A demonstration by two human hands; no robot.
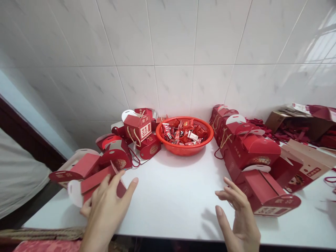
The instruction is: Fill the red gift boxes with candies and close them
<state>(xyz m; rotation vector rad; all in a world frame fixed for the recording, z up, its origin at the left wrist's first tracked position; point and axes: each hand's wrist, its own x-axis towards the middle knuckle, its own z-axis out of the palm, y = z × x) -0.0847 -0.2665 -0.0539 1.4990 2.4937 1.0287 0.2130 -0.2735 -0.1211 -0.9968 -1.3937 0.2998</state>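
Observation:
My left hand [106,201] is at the left front of the table, its fingers over a red gift box [96,180] with a white inner flap. The thumb stands out to the side, away from the box; whether the fingertips touch the cardboard is hard to tell. My right hand [237,217] hovers above the front right of the table with fingers apart and nothing in them. Close to its right sits another red box [267,190] with gold print. Between the hands, toward the wall, stands a red plastic basket [183,150] of wrapped sweets [181,133].
More red boxes [141,129] with cord handles are piled at the left back. Others [249,143] line the right side. A pale gift bag [309,168] and an open carton [275,122] with red ribbons lie farther right. A tiled wall [173,84] closes the back.

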